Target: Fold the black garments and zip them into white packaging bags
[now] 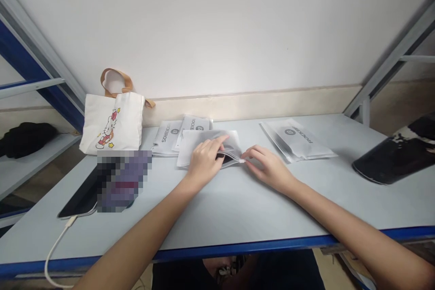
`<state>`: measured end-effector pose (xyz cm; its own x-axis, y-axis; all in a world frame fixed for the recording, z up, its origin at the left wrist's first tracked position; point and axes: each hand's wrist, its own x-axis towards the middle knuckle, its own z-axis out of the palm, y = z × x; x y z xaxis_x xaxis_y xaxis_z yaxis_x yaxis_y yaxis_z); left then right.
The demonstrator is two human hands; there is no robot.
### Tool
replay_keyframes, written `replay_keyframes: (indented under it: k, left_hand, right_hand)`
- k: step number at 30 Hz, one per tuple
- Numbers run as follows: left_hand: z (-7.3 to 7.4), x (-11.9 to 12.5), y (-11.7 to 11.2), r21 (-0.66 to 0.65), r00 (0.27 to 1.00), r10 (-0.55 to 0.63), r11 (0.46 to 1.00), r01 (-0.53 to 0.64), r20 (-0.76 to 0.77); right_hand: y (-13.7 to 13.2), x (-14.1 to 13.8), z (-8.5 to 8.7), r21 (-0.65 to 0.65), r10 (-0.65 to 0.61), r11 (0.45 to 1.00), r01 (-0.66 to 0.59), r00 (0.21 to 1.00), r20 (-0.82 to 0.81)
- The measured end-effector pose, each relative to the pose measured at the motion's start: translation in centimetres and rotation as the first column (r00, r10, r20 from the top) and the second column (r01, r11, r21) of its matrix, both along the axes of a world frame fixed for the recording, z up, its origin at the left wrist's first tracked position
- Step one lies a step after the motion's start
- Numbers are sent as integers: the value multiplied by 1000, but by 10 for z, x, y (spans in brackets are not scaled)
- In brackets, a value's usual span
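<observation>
A frosted white zip pouch [200,145] lies flat on the grey table [238,208] in front of me, something dark showing at its mouth. My left hand [205,159] rests on the pouch, fingers curled over its open edge and holding it down. My right hand [268,165] pinches the white zipper slider [242,160] at the pouch's right end. Two more printed pouches [176,136] lie just behind, partly under the one I hold.
A stack of similar pouches [297,140] sits to the right. A white cartoon tote bag [113,120] stands at the back left. A phone on a white cable [79,197] lies at the left, beside a blurred patch. A dark flat object [390,158] is at the far right.
</observation>
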<state>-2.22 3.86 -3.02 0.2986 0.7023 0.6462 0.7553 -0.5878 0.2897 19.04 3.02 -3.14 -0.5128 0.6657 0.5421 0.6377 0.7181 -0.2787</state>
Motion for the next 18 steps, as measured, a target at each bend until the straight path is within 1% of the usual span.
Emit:
replay_keyframes:
  k: [1, 3, 6, 8, 10, 12, 16, 18]
  left_hand:
    - [2, -2, -1, -20, 998, -4, 1000, 5, 55]
    - [8, -5, -6, -53, 993, -44, 997, 50, 112]
    - [18, -9, -13, -85, 976, -152, 982, 167, 159]
    - [23, -11, -15, -98, 965, -169, 977, 191, 202]
    - [25, -13, -14, -101, 965, -147, 980, 172, 216]
    - [23, -14, -11, -91, 974, -122, 986, 141, 192]
    - [12, -10, -5, -57, 990, -71, 995, 79, 121]
    - [6, -6, -4, -48, 996, -43, 998, 47, 81]
  right_hand:
    - [-1, 0, 0, 51, 6, 999, -6, 1000, 9]
    - [-2, 0, 0, 117, 7, 993, -8, 1000, 5]
    - [-2, 2, -1, 116, -32, 992, 42, 995, -90]
    - [-2, 4, 0, 97, -74, 991, 91, 983, -167]
    - [-3, 4, 1, 92, -99, 988, 120, 973, -207]
    - [-4, 3, 2, 110, -86, 988, 109, 977, -198]
    - [-11, -3, 3, 193, -13, 981, 29, 997, -82]
    - [-14, -5, 2, 251, -7, 968, 13, 1000, -26]
